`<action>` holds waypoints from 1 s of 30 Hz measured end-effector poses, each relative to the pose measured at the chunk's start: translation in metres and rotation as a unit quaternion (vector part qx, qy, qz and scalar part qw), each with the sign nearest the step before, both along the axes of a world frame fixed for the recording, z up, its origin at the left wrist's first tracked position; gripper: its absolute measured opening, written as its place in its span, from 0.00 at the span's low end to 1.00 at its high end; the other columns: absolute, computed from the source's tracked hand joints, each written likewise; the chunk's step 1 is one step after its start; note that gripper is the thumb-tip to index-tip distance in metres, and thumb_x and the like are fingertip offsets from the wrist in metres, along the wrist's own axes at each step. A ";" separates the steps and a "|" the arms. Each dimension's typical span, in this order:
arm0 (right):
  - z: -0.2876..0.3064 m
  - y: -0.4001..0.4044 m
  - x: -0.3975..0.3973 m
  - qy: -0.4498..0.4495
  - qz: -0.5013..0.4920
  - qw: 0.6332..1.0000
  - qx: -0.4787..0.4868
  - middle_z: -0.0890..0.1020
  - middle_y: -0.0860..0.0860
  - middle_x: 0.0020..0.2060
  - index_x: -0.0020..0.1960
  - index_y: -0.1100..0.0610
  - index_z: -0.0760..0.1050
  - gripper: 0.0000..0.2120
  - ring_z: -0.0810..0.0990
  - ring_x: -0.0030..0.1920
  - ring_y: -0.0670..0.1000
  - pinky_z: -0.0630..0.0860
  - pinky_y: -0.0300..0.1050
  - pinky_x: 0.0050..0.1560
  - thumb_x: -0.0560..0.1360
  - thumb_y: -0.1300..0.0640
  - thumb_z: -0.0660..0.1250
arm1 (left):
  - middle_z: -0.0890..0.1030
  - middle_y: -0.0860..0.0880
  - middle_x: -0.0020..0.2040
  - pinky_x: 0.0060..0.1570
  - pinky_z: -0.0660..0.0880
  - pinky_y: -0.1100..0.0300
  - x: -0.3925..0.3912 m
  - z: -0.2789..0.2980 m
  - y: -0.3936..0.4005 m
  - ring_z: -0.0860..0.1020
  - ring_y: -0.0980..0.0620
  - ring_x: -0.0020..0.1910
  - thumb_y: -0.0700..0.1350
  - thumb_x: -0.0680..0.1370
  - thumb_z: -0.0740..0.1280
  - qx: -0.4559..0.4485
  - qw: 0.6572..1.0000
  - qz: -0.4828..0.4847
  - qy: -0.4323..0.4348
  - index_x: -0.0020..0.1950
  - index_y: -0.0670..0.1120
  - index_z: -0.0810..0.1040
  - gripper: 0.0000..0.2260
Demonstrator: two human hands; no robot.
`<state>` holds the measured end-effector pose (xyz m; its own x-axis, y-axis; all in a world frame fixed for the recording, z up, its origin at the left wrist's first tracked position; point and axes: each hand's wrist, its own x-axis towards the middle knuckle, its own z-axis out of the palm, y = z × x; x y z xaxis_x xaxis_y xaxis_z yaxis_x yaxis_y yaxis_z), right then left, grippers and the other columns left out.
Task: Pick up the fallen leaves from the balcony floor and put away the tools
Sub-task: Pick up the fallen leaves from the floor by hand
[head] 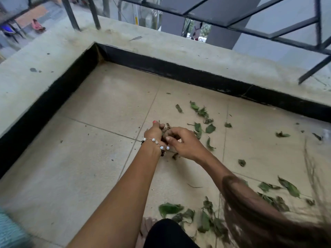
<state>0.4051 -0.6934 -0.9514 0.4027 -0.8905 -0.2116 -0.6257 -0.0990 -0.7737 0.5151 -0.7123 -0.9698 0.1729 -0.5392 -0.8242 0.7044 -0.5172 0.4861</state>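
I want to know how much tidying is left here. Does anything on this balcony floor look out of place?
Yes. Loose green leaves lie scattered over the tiled floor, mostly right of the hands and near the knee. The left hand and right hand hold a small clump of leaves together.

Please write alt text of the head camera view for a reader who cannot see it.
A person's left hand and right hand meet over a tiled balcony floor, gripping a clump of leaves. More green leaves lie scattered on the right.
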 end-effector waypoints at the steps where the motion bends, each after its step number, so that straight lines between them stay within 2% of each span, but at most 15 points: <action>1: 0.001 0.000 -0.007 -0.007 0.006 1.000 -0.004 0.83 0.47 0.43 0.50 0.54 0.79 0.09 0.79 0.44 0.44 0.74 0.38 0.47 0.76 0.64 0.62 | 0.76 0.44 0.36 0.45 0.80 0.51 -0.003 -0.002 -0.001 0.76 0.47 0.30 0.51 0.83 0.59 0.008 1.000 -0.005 -0.008 0.37 0.42 0.73 0.19; 3: 0.001 0.000 -0.017 -0.023 0.004 0.999 -0.022 0.83 0.48 0.45 0.53 0.52 0.77 0.12 0.80 0.46 0.45 0.75 0.37 0.49 0.77 0.66 0.61 | 0.80 0.42 0.41 0.54 0.79 0.47 -0.005 -0.006 -0.001 0.78 0.46 0.36 0.51 0.83 0.59 0.030 0.998 -0.025 -0.043 0.37 0.42 0.75 0.18; 6: -0.003 -0.007 -0.021 -0.034 -0.038 0.996 -0.077 0.84 0.49 0.36 0.50 0.51 0.73 0.07 0.80 0.37 0.40 0.73 0.33 0.39 0.77 0.62 0.66 | 0.83 0.41 0.44 0.54 0.79 0.43 -0.006 -0.010 -0.005 0.82 0.44 0.42 0.50 0.81 0.61 0.046 0.991 -0.089 -0.085 0.43 0.39 0.79 0.16; 8: -0.005 -0.018 -0.017 -0.003 -0.054 0.992 -0.110 0.81 0.46 0.31 0.47 0.51 0.72 0.07 0.77 0.31 0.40 0.68 0.32 0.34 0.75 0.58 0.70 | 0.82 0.40 0.40 0.49 0.80 0.41 -0.004 -0.010 -0.012 0.82 0.43 0.39 0.49 0.81 0.61 0.030 0.984 -0.144 -0.098 0.43 0.38 0.78 0.16; 11: -0.008 -0.040 -0.008 0.095 -0.035 0.981 -0.168 0.74 0.44 0.30 0.43 0.50 0.72 0.10 0.72 0.32 0.44 0.66 0.42 0.37 0.72 0.51 0.73 | 0.78 0.42 0.34 0.32 0.80 0.56 0.003 -0.007 -0.029 0.77 0.47 0.29 0.47 0.82 0.62 -0.010 0.964 -0.210 -0.164 0.42 0.38 0.76 0.15; 12: -0.009 -0.050 -0.005 0.097 -0.046 0.979 -0.172 0.73 0.45 0.31 0.44 0.51 0.73 0.12 0.71 0.34 0.45 0.65 0.43 0.37 0.70 0.49 0.75 | 0.77 0.43 0.32 0.28 0.77 0.60 0.007 -0.007 -0.034 0.75 0.48 0.26 0.48 0.82 0.62 -0.018 0.956 -0.228 -0.183 0.42 0.38 0.75 0.15; 14: -0.006 -0.069 -0.003 0.020 -0.105 0.988 -0.114 0.74 0.47 0.38 0.49 0.53 0.74 0.19 0.71 0.38 0.45 0.68 0.42 0.37 0.66 0.46 0.77 | 0.74 0.44 0.29 0.22 0.65 0.67 0.017 -0.008 -0.044 0.68 0.52 0.19 0.48 0.82 0.62 -0.035 0.949 -0.241 -0.199 0.39 0.39 0.75 0.17; 16: -0.003 -0.091 -0.009 -0.041 -0.170 0.983 -0.050 0.76 0.48 0.48 0.56 0.53 0.74 0.20 0.75 0.46 0.46 0.75 0.42 0.46 0.69 0.46 0.74 | 0.71 0.47 0.28 0.20 0.59 0.69 0.027 -0.011 -0.053 0.64 0.54 0.17 0.49 0.82 0.62 -0.041 0.949 -0.228 -0.212 0.36 0.40 0.75 0.18; 18: -0.010 -0.114 -0.022 0.038 -0.193 0.978 -0.071 0.76 0.53 0.58 0.62 0.55 0.74 0.18 0.75 0.57 0.50 0.73 0.47 0.60 0.75 0.50 0.70 | 0.68 0.48 0.28 0.20 0.57 0.71 0.036 -0.013 -0.057 0.61 0.56 0.16 0.49 0.82 0.61 -0.044 0.959 -0.195 -0.203 0.37 0.40 0.75 0.18; 21: -0.022 -0.136 -0.033 0.193 -0.133 0.972 -0.025 0.67 0.59 0.70 0.74 0.54 0.63 0.26 0.65 0.70 0.60 0.63 0.53 0.70 0.78 0.49 0.64 | 0.66 0.49 0.28 0.19 0.56 0.72 0.050 -0.022 -0.058 0.59 0.57 0.16 0.49 0.83 0.59 -0.021 0.975 -0.141 -0.168 0.37 0.41 0.74 0.18; 24: -0.032 -0.135 -0.022 0.275 -0.023 0.961 -0.003 0.58 0.59 0.75 0.78 0.50 0.53 0.31 0.57 0.73 0.63 0.58 0.58 0.73 0.79 0.45 0.60 | 0.64 0.50 0.27 0.18 0.55 0.71 0.058 -0.030 -0.056 0.58 0.57 0.16 0.49 0.82 0.59 0.001 0.986 -0.110 -0.127 0.37 0.42 0.73 0.17; 27: -0.040 -0.122 -0.005 0.311 0.063 0.946 -0.072 0.54 0.58 0.77 0.78 0.51 0.54 0.28 0.51 0.75 0.63 0.53 0.57 0.75 0.81 0.48 0.58 | 0.64 0.52 0.22 0.17 0.55 0.71 0.059 -0.033 -0.056 0.58 0.58 0.16 0.48 0.81 0.60 0.002 0.992 -0.086 -0.095 0.36 0.44 0.70 0.15; 30: -0.048 -0.106 0.003 0.292 0.094 0.944 -0.121 0.57 0.58 0.76 0.76 0.57 0.59 0.24 0.52 0.75 0.62 0.54 0.57 0.76 0.82 0.52 0.56 | 0.64 0.53 0.19 0.17 0.55 0.72 0.059 -0.031 -0.053 0.58 0.58 0.15 0.47 0.81 0.60 0.002 0.994 -0.074 -0.081 0.34 0.44 0.69 0.16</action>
<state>0.4086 -0.7995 -0.9991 0.4362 -0.8656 -0.2459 -0.8923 -0.3809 -0.2422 0.5738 -0.7657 -1.0004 0.2223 -0.5651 -0.7945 0.5339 -0.6113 0.5842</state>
